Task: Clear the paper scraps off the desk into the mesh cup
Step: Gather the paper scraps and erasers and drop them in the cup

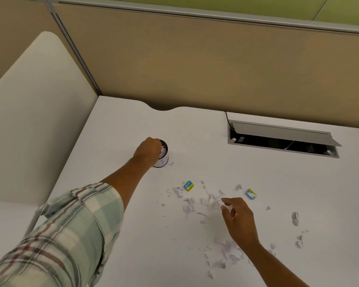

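Toward the back-left part of the white desk [195, 141], a small dark mesh cup [163, 157] stands upright with white paper already showing at its mouth. The left hand [147, 150], on an arm in a rolled plaid sleeve, is bunched over the cup's rim, fingers curled together around what looks like white paper; whether it is gripping or letting go cannot be told.

Nearer the front edge, in the middle of the desk, torn white paper scraps [207, 201] lie scattered in a loose patch. A second patch of scraps [226, 253] sits closer to the front edge, and a few stray pieces [295, 218] lie off toward the right edge. Two small blue-and-yellow boxes, one [188, 186] just behind the middle patch and the other [251, 193] to its right, rest among the scraps.

The right hand [239, 220] hovers just above the middle patch, thumb and fingers spread apart, empty, fingertips pointing toward the back edge. It is much the nearer hand to the scraps: the closest pieces lie directly under and just ahead of its fingertips. The cup is well apart from it, away to the back-left. Most of the scraps are still on the desk, so the job looks early.
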Demonstrator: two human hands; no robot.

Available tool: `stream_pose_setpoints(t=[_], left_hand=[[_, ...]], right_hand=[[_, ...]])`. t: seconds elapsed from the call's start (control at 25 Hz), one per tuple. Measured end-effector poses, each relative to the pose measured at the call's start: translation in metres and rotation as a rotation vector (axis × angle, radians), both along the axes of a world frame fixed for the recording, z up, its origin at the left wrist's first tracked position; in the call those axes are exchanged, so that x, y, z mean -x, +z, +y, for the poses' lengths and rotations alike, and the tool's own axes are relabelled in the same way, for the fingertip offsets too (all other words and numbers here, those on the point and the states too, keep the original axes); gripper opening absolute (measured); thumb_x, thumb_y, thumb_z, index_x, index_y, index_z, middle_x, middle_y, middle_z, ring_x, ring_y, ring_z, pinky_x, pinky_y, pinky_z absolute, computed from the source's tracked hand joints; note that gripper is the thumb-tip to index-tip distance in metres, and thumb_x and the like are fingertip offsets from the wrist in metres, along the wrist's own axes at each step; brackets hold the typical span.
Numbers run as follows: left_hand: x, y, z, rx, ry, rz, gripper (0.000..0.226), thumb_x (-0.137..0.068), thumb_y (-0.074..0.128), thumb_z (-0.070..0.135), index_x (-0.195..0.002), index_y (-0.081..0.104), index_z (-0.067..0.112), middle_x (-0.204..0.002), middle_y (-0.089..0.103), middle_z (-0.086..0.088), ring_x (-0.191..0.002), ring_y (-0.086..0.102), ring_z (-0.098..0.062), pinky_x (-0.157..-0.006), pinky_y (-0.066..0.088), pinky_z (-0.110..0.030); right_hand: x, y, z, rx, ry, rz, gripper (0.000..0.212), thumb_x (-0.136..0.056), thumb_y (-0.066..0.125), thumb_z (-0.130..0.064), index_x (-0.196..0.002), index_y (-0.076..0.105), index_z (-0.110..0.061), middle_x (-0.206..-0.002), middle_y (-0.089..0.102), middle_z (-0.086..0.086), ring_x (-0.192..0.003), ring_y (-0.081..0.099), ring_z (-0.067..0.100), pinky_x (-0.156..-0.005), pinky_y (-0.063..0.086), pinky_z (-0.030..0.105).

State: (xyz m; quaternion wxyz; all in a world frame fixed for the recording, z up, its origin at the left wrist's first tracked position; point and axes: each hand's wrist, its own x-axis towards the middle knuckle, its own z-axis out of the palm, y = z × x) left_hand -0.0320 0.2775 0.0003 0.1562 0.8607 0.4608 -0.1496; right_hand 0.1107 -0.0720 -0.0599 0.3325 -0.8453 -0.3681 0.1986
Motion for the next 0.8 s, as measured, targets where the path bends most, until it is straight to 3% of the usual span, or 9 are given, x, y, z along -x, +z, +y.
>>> stream_pose_setpoints(t=[0.2,0.32,0.4,0.56,0.68,0.8], left_hand=[[-0.009,0.007,-0.010,-0.011,-0.065,0.138,0.028,-0.101,0.055,0.015,-0.124,0.064,0.002,-0.134,0.063,-0.016,-0.126,0.060,-0.032,-0.107,0.047,-0.035],[-0.003,0.011,-0.026,-0.253,-0.153,0.040,0.019,-0.094,0.053,0.003,-0.105,0.067,0.007,-0.112,0.066,-0.012,-0.105,0.064,-0.027,-0.085,0.051,-0.030],[0.000,0.004,-0.044,-0.343,-0.237,-0.091,0.018,-0.094,0.048,0.003,-0.097,0.064,0.009,-0.104,0.066,-0.010,-0.097,0.061,-0.025,-0.082,0.048,-0.031],[0.003,-0.018,-0.095,-0.118,-0.038,-0.437,0.019,-0.098,0.059,0.023,-0.112,0.067,0.014,-0.115,0.063,-0.006,-0.110,0.060,-0.026,-0.085,0.053,-0.038],[0.005,-0.039,-0.123,0.112,0.075,-0.197,0.058,-0.092,0.069,0.039,-0.142,0.049,0.018,-0.140,0.047,-0.010,-0.130,0.050,-0.030,-0.098,0.052,-0.045],[0.002,-0.052,-0.140,0.254,0.276,-0.067,0.086,-0.085,0.073,0.053,-0.153,0.032,0.020,-0.146,0.036,-0.017,-0.133,0.047,-0.038,-0.100,0.050,-0.046]], right_hand=[[-0.017,0.000,-0.032,0.048,-0.069,-0.049,0.017,-0.094,0.069,-0.018,-0.109,0.072,-0.025,-0.103,0.067,-0.012,-0.069,0.062,0.008,-0.066,0.048,0.014],[-0.034,0.003,-0.047,0.063,-0.171,-0.048,0.017,-0.093,0.069,-0.015,-0.107,0.072,-0.023,-0.102,0.067,-0.009,-0.069,0.062,0.008,-0.071,0.050,0.020],[-0.048,0.004,-0.057,0.093,-0.252,-0.032,0.018,-0.093,0.068,-0.015,-0.110,0.071,-0.020,-0.106,0.067,-0.003,-0.074,0.064,0.009,-0.078,0.050,0.027],[-0.070,0.000,-0.071,0.224,-0.307,0.016,0.032,-0.095,0.066,-0.021,-0.126,0.064,-0.013,-0.120,0.062,0.011,-0.091,0.065,0.023,-0.088,0.046,0.031],[-0.089,0.000,-0.070,0.297,-0.318,0.074,0.049,-0.096,0.065,-0.030,-0.139,0.052,-0.010,-0.137,0.050,0.016,-0.111,0.063,0.034,-0.100,0.050,0.042],[-0.108,-0.001,-0.055,0.409,-0.271,0.148,0.068,-0.095,0.063,-0.044,-0.148,0.040,-0.009,-0.144,0.042,0.021,-0.127,0.053,0.038,-0.105,0.046,0.046]])
